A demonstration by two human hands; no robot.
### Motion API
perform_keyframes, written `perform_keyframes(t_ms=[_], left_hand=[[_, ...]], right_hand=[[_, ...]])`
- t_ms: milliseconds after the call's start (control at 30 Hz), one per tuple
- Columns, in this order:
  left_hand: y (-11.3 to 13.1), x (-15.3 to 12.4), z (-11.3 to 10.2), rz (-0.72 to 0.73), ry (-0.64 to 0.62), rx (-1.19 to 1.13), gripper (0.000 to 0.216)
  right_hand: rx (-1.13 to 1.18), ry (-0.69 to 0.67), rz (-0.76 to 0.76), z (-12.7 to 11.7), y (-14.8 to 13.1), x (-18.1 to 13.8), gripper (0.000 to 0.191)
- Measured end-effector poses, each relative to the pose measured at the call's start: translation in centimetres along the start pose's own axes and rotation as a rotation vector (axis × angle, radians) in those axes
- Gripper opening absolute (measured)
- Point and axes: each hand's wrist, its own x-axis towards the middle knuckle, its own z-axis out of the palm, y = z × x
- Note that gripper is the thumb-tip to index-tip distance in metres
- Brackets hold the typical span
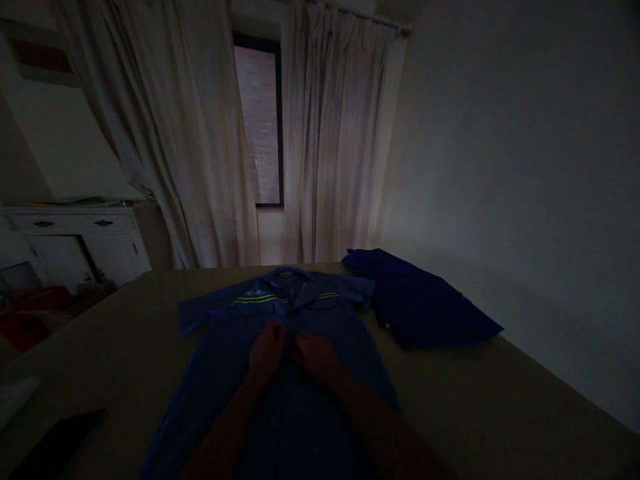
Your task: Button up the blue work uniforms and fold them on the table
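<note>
A blue work shirt (235,333) with yellow-green reflective stripes lies flat and face up on a bed, collar towards the window. My left hand (267,351) and my right hand (315,353) rest side by side on the shirt's front closure at mid-chest. Both have their fingers curled and pinched on the fabric there. The room is dim, so the fingertips are hard to make out.
A folded dark blue garment (425,307) lies at the shirt's right. The bed surface (500,393) is olive-toned. A dark flat object (60,443) sits at the near left. A white dresser (85,233), curtains (330,147) and a window (260,120) stand behind.
</note>
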Motion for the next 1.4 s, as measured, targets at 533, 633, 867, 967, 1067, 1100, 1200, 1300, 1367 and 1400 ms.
perform_keyframes(t_ms=[533,633,867,967,1067,1100,1200,1300,1367,1400], left_hand=[[-0.4,0.0,0.3,0.133,0.02,0.016,0.034],[-0.3,-0.7,0.8,0.253,0.001,0.147,0.034],[-1.4,-3.4,1.2,0.457,-0.058,0.438,0.039],[-2.0,-4.8,0.9,0.452,-0.061,0.372,0.037],[-1.2,-4.6,0.2,0.342,-0.115,0.299,0.035],[-0.6,-4.0,-0.1,0.281,-0.134,0.289,0.034],[1.3,-1.3,-0.6,0.102,-0.105,0.307,0.032],[2.0,0.9,-0.3,0.047,-0.005,0.318,0.036],[1.7,1.4,0.1,0.074,0.0,0.303,0.035],[1.4,1.3,0.2,0.1,-0.01,0.291,0.034]], right_hand=[[0.325,0.113,0.152,1.1,1.3,0.9,0.021],[0.329,0.174,0.14,1.4,1.7,0.8,0.022],[0.268,0.129,0.078,1.3,0.6,-1.6,0.014],[0.245,0.087,0.093,0.8,-0.1,-2.7,0.014],[0.202,0.023,0.151,-0.5,-0.4,-1.8,0.019],[0.179,0.008,0.172,-0.9,-0.4,-1.1,0.022],[0.107,-0.002,0.194,-1.5,-0.1,1.4,0.024],[0.087,0.025,0.181,-0.7,0.3,2.9,0.023],[0.091,0.063,0.15,0.3,0.6,3.1,0.027],[0.095,0.081,0.129,0.8,0.7,3.0,0.029]])
